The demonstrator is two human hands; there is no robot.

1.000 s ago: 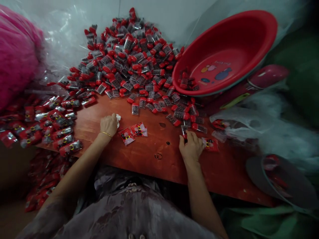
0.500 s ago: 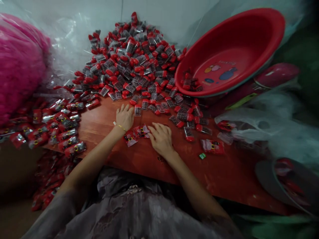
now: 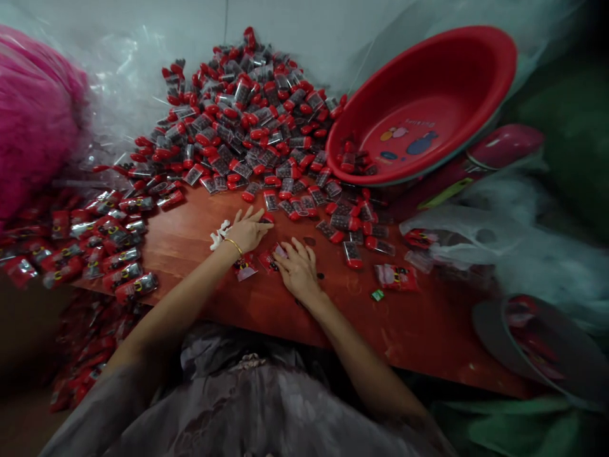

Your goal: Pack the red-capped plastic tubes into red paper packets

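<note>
My left hand (image 3: 248, 231) is over the table in the middle, its fingers reaching to a small red-capped container (image 3: 267, 219) that shows partly past the fingertips. Beside its wrist is a small white object (image 3: 220, 235). Just in front of that hand lies a red printed packet (image 3: 245, 268). My right hand (image 3: 298, 270) rests at another red packet (image 3: 269, 261), with the fingertips on the packet's right part. Beyond both hands rises a large heap of clear containers with red caps (image 3: 257, 117).
A red basin (image 3: 404, 82) leans at the back right beside a pink bottle (image 3: 507, 146). Filled red packets (image 3: 121, 259) pile up on the left, below a pink bag (image 3: 38, 120). On the right are another packet (image 3: 396, 277), plastic bags (image 3: 504, 222) and a grey container (image 3: 490, 330).
My left hand has moved right and nearer to me, now at a red-capped container. My right hand has shifted slightly onto a packet. The two packets lie farther apart, and the view has shifted slightly.
</note>
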